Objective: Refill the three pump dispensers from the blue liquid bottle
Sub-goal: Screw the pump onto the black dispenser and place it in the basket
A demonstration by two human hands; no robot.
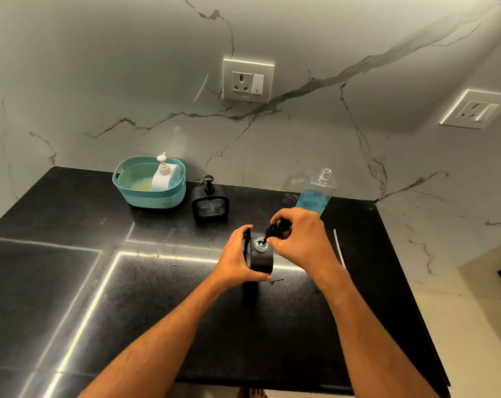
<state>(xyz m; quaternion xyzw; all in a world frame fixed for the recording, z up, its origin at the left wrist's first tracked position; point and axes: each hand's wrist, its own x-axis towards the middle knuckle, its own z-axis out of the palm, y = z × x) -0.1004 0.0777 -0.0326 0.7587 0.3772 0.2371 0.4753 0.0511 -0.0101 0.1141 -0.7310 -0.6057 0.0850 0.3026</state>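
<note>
A person's left hand (238,254) grips a black dispenser (261,258) near the middle of a dark counter (71,268), fingers and thumb wrapped round its body, while the right hand (298,239) pinches the pump head (279,228) tilted just above the open neck, its tube apparently at the mouth. Whether the pump is coming out or going back in cannot be told. Either way the step seems best done with the body held square on the counter and the tube kept in line with the neck, so it neither snags nor drips. The dispenser stands upright, long axis vertical, neck pointing up toward the camera. Behind the right hand the blue bottle (315,193) stands uncapped, mouth up, roughly half full. Of the 3 dispensers, a second black one (210,201) stands capped near the wall, and a white one (163,176) sits in a teal basket (146,198) beside it.
</note>
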